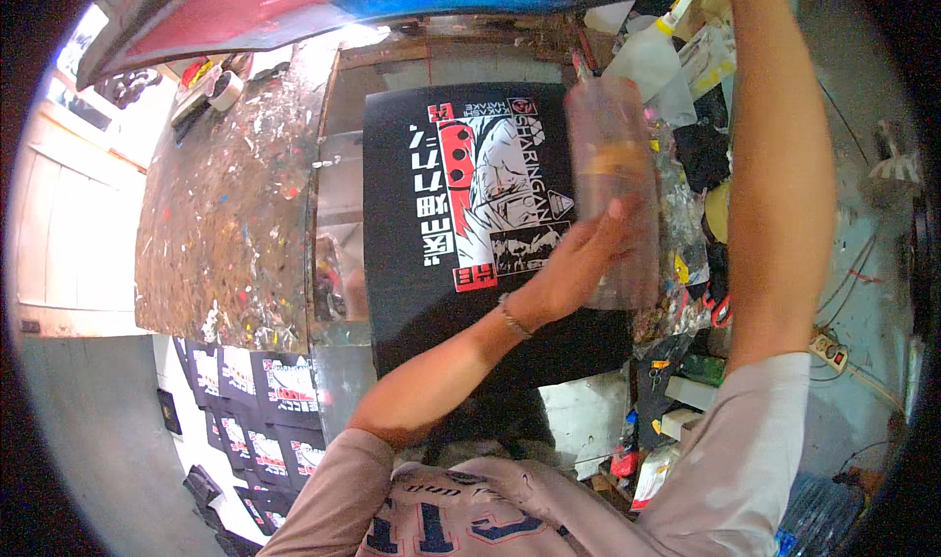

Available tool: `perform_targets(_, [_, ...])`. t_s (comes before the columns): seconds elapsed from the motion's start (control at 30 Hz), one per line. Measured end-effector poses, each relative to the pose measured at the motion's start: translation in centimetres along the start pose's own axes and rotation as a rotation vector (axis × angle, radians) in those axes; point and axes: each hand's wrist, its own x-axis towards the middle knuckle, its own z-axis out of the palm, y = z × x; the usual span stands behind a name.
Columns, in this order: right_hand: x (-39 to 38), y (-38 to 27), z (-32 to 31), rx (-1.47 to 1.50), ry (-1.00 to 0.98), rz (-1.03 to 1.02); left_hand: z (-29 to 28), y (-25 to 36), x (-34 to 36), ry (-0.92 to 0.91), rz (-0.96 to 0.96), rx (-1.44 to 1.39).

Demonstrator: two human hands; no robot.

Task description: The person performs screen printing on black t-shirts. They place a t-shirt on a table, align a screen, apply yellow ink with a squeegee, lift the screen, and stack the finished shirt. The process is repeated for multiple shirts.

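Head view: the left hand [586,253], wearing a thin bracelet [512,317], is lying across a pinkish, translucent, cylinder-like object [604,116] at 2 o'clock, its fingers looking fairly straight and close together; motion blur is hiding whether they are gripping it or only touching it. The bare right forearm [779,165] is running up toward 1 o'clock and leaving the picture, so how the right hand's fingers are set cannot be told. On the object's 9 o'clock side, a flat black fabric piece [412,322] is lying near the centre, bearing a red-and-white printed figure [480,189]. That figure is looking complete in both colours; whether another layer is left cannot be judged. At 12 o'clock, a wide panel stained red and blue [323,13] is leaving the figure uncovered. Toward 8 o'clock, several black pieces with similar prints [263,410] are lying grouped, apparently done.
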Motion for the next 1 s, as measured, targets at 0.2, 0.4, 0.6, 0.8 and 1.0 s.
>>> perform_targets(0.2, [-10.8,-2.0,1.9,-0.003,-0.05,-0.026,-8.2,15.8,-9.5,0.74,0.453,1.473])
perform_targets(0.4, [-32.1,-6.8,4.2,0.16,-0.201,-0.128,-13.5,9.5,-14.8,0.167,0.034,1.796])
perform_targets(0.6, [-32.1,-6.6,7.3,0.214,-0.657,0.009,-15.2,2.0,-15.5,0.186,0.02,1.743])
perform_targets(0.8, [-25.9,-2.2,12.8,0.262,-1.038,-0.054,-15.9,1.1,-14.9,0.2,0.091,1.69])
perform_targets(1.0, [-27.5,-1.9,11.7,0.358,-0.834,0.037,-16.4,0.9,-14.9,0.224,0.108,1.675])
